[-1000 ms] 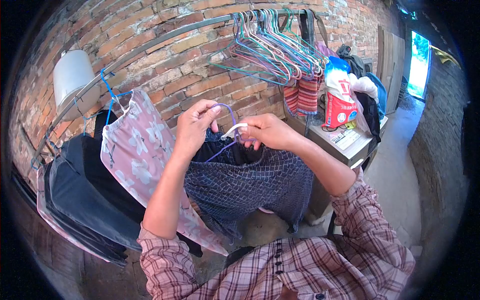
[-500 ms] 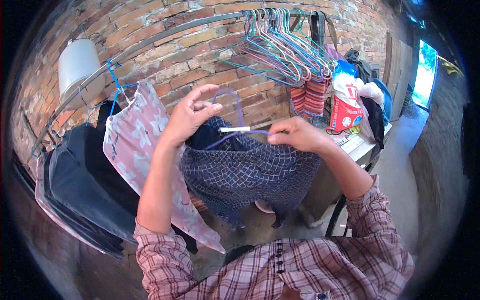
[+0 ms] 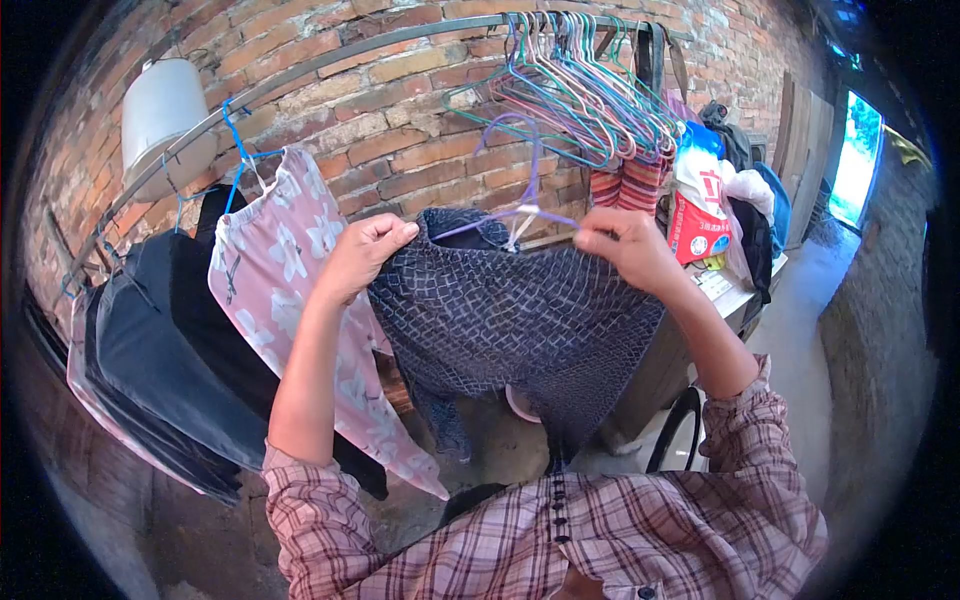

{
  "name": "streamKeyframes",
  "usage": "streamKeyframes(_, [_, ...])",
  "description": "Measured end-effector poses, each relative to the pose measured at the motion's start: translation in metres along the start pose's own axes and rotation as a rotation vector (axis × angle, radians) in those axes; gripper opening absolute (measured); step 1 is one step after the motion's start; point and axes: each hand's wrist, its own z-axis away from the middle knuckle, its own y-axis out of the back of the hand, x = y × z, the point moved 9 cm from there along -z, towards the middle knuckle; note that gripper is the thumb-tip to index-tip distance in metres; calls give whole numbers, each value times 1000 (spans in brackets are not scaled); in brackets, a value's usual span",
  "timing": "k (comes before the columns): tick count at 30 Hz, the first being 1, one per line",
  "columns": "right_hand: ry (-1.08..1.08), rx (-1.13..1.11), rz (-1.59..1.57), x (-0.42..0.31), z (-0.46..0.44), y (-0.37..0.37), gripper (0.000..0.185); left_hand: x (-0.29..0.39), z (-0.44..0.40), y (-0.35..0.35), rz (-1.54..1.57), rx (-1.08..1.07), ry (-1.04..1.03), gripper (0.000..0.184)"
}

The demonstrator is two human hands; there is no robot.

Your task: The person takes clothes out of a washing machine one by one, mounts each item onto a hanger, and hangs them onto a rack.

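Observation:
Dark blue trousers (image 3: 510, 310) with a pale grid pattern hang in front of me, their legs pointing down. A purple hanger (image 3: 533, 185) sits in the waist opening, its hook up and its shoulders spread along the inside; a white tie shows at its neck. My left hand (image 3: 365, 255) pinches the waistband at its left end. At the opposite end, my right hand (image 3: 630, 250) is closed on the waistband beside the hanger's right tip. Both hands hide the cloth edges under their fingers.
A metal rail (image 3: 350, 60) runs along the brick wall. From it hang pink floral trousers (image 3: 285, 235) and dark clothes (image 3: 180, 340) at left, and several bare hangers (image 3: 585, 95) at right. A white bucket (image 3: 165, 110) is upper left. A red-and-white bag (image 3: 697, 205) stands at right.
The hanger has turned upright, hook up, and its ends now lie within the waistband. My left hand has moved down from near the hook to the waistband; my right hand has shifted right.

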Motion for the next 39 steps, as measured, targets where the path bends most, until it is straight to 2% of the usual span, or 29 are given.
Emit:
streamKeyframes(2, [114, -96, -53, -26, 5, -12, 20, -7, -7, 11, 15, 129, -14, 32])
streamKeyframes(4, [32, -35, -24, -15, -6, -3, 21, -18, -5, 23, 69, 290, -4, 31])
streamKeyframes(5, [-12, 0, -8, -8, -11, 2, 21, -12, -1, 20, 63, 296, -29, 27])
streamKeyframes(7, [54, -53, -5, -18, -13, 1, 21, 11, 4, 15, 58, 327, -94, 21])
streamKeyframes(8, [112, -83, 34, -29, -13, 0, 21, 3, -2, 9, -20, 194, -93, 26])
streamKeyframes(9, [154, -115, 59, -34, -7, -7, 21, -6, -1, 6, 30, 129, -70, 29])
streamKeyframes(11, [3, 39, 19, -4, -25, 12, 21, -16, 2, -6, 132, -9, -35, 33])
streamKeyframes(12, [20, 46, 3, -1, -22, 12, 21, -17, 3, 0, 138, 75, -57, 34])
streamKeyframes(15, [94, 66, 96, -13, -28, 21, 19, 22, 14, 0, 15, 111, -243, 35])
streamKeyframes(16, [105, 76, 146, -12, -28, 23, 19, 20, 15, -6, -28, 13, -175, 32])
streamKeyframes(19, [13, 78, 13, 10, -32, 20, 20, 53, 25, -1, -631, 291, -448, 29])
streamKeyframes(23, [71, -107, -5, -30, -15, 2, 28, 36, 16, 14, -306, 423, -370, 30])
streamKeyframes(26, [197, -267, 68, -31, -9, -5, 41, 9, -1, 26, -327, 347, -197, 35])
streamKeyframes(29, [-92, -293, 242, -13, -6, 13, 29, -7, -5, 24, 34, 269, -187, 32])
streamKeyframes(31, [33, -263, -209, -41, 8, 9, 23, -14, -5, 12, 168, 178, -139, 30])
streamKeyframes(32, [-65, -164, -187, -34, 6, 17, 23, -21, -7, 11, 214, 170, -126, 30])
streamKeyframes(33, [-13, -137, 115, -36, -8, 27, 23, -29, -10, 7, 259, 150, -112, 29])
streamKeyframes(34, [-37, -143, 73, -27, -14, 27, 22, -40, -12, 7, 365, 144, -114, 34])
streamKeyframes(37, [-35, -139, -33, -47, -19, 36, 19, -27, 11, 19, 604, 369, -136, 46])
streamKeyframes(38, [-62, -142, -106, -49, -18, 41, 19, -37, 14, 27, 497, 339, -313, 55])
streamKeyframes(39, [-78, -135, -175, -48, -18, 46, 20, -61, 26, 24, 699, 468, -193, 54])
